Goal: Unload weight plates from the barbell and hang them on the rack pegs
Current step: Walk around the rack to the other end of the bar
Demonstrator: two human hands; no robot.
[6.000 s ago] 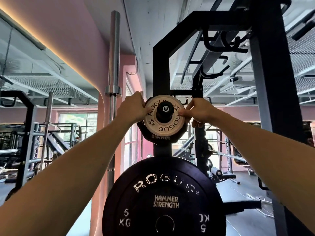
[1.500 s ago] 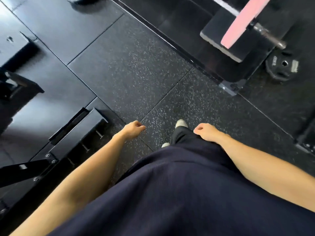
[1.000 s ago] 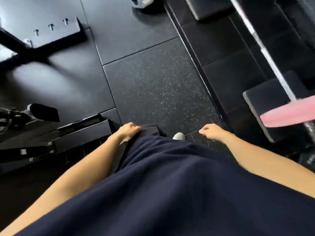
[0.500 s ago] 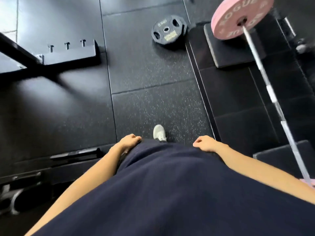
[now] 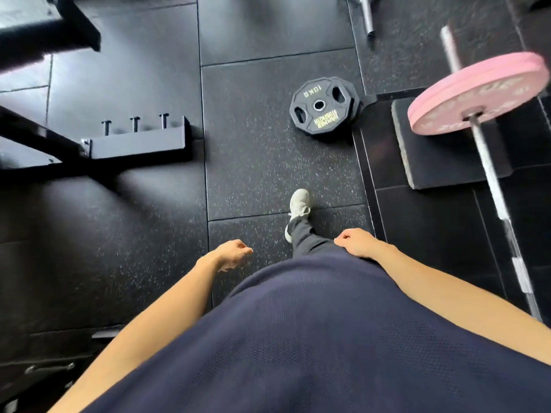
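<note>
Pink plate [image 5: 477, 93] on the bar [image 5: 495, 186], resting on a pad [image 5: 441, 162]; black plate [image 5: 323, 106] flat on the floor [image 5: 262, 162]. Left hand [image 5: 231, 254] and right hand [image 5: 356, 243] loosely curled, empty. Probably heavy, stiff (best gripped at the rim, or through the black one's slots).

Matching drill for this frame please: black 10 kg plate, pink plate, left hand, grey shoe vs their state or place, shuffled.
Things:
1. black 10 kg plate
2. pink plate
3. left hand
4. grey shoe

States:
A. on the barbell sleeve
B. hangs empty, fingers loosely curled
C. lying flat on the floor
D. stepping forward on the speckled mat

Pairs: 1-C, 2-A, 3-B, 4-D
</note>
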